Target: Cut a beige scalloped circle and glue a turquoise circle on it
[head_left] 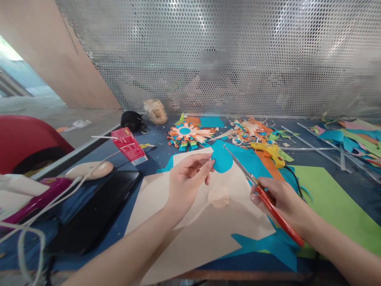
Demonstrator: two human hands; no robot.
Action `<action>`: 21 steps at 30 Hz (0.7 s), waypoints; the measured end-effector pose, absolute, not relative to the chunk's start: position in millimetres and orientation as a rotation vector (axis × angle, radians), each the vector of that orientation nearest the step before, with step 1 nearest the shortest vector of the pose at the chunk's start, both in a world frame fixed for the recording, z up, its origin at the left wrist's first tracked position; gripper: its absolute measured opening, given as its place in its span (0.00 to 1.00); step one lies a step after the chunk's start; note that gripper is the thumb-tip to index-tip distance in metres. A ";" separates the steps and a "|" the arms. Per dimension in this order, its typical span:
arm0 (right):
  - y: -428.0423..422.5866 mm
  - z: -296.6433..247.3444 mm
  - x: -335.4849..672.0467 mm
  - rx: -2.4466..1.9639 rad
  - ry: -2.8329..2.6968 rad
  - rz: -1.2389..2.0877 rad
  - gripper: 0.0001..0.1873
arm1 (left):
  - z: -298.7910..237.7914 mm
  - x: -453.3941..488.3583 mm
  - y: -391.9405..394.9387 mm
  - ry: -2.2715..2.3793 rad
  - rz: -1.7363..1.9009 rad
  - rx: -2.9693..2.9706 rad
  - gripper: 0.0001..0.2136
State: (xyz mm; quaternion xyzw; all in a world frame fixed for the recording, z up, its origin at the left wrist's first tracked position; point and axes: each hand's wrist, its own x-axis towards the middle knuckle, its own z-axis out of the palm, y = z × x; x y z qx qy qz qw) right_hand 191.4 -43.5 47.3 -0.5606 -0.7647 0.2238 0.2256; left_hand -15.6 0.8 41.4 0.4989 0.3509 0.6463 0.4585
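Observation:
My left hand [188,179] pinches a rounded piece of blue paper [222,159] between thumb and fingers, holding it above a large cream sheet [193,222]. My right hand [281,200] grips red-handled scissors [262,194], their blades pointing up and left toward the blue piece, tips just beside it. A small cream scalloped circle [219,197] lies on the cream sheet between my two hands.
A layered paper flower [187,135], paper scraps, a yellow glue gun [269,152], glue sticks and green, orange and blue sheets [330,202] lie on the table. At left are a red carton [129,145], a black tablet [98,210] and cords. A perforated metal screen [238,55] stands behind.

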 end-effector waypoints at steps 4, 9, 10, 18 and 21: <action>-43.9 47.1 192.2 -1.568 -2.114 0.592 0.20 | 39.4 -17.2 2.8 0.861 1.616 1.218 0.04; -46.1 49.2 191.4 -1.574 -2.131 0.601 0.20 | 36.1 -19.6 5.2 0.863 1.649 1.203 0.05; -46.2 49.5 191.3 -1.569 -2.133 0.597 0.20 | 35.6 -20.1 5.4 0.859 1.648 1.209 0.06; -44.2 48.4 191.4 -1.547 -2.139 0.639 0.18 | 37.1 -19.3 2.5 0.870 1.611 1.259 0.05; -44.4 49.0 191.0 -1.563 -2.142 0.631 0.20 | 37.7 -18.6 2.4 0.900 1.598 1.274 0.05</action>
